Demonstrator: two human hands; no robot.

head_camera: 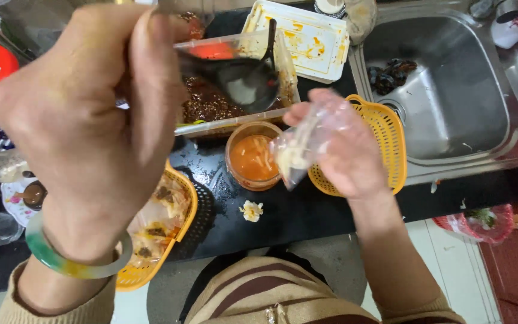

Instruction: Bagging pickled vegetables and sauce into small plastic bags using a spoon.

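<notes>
**Bag tipped over the cup, ladle held above the tray**

The right hand (346, 153), at centre frame, is closed on a small clear plastic bag (298, 150), pinched at its upper part between fingers and thumb. The bag hangs tilted down to the left, with pale shredded food bunched in its lower end. That end sits just above and touching the right rim of a round clear cup (253, 156) filled with orange-red sauce and a few pale strips.

The left hand (85, 120), large in the upper left of the frame, is wrapped around the handle of a black ladle (247, 81); the handle itself is mostly hidden by the fingers. A pale green bangle (76, 264) circles that wrist. The ladle's bowl lies over a clear rectangular tray (235, 117) holding dark brown food and red sauce, just above the cup.

Behind the right hand, a yellow plastic basket (388, 141) rests at the edge of the steel sink (451, 96), where dark mussel-like shells (391, 72) lie near the drain. A second yellow basket (163, 222) with bagged food sits lower left, under the left wrist. A small pale scrap (251, 210) lies on the black counter (295, 210) below the cup. A stained white tray (307, 39) sits at the top centre.
</notes>
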